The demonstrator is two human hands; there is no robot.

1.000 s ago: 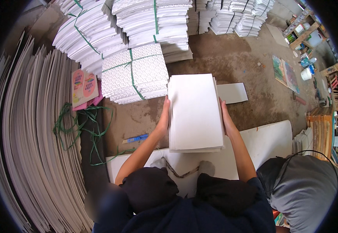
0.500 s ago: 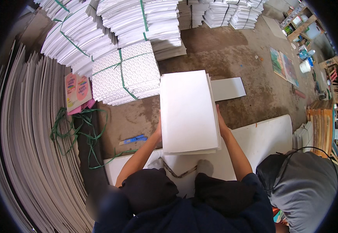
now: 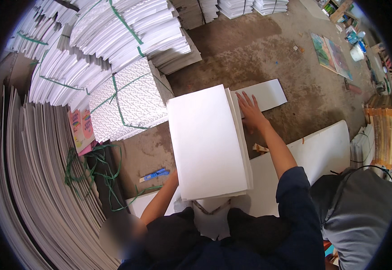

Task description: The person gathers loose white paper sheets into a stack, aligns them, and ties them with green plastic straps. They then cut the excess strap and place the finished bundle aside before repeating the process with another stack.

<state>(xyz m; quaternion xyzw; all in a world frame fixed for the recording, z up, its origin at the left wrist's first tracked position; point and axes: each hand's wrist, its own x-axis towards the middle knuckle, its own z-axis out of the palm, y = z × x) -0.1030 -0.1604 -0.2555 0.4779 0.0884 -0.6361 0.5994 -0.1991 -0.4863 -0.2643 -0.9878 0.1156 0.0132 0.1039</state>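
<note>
A thick stack of white sheets (image 3: 207,144) is in front of me, its right-hand edges uneven. My right hand (image 3: 252,113) is at the stack's far right edge, fingers stretched out and apart, overlapping a white strip of board (image 3: 272,95) in the view. I cannot tell whether the fingertips press on the stack. My left forearm (image 3: 162,195) reaches to the stack's left side, where the stack hides the left hand's fingers. Under the near end of the stack, part of a large white board (image 3: 317,146) shows.
Tied bundles of white sheets (image 3: 130,96) stand at the far left. Tall upright boards (image 3: 47,180) line the left side, beside tangled green strapping (image 3: 97,166). A blue cutter knife (image 3: 154,175) lies on the floor. Another person's grey-clad leg (image 3: 358,202) is at the right.
My right hand has shifted from the stack's lower right side to its far right edge, fingers now spread. The stack appears nearer to me and slightly turned; the whole view has shifted too.
</note>
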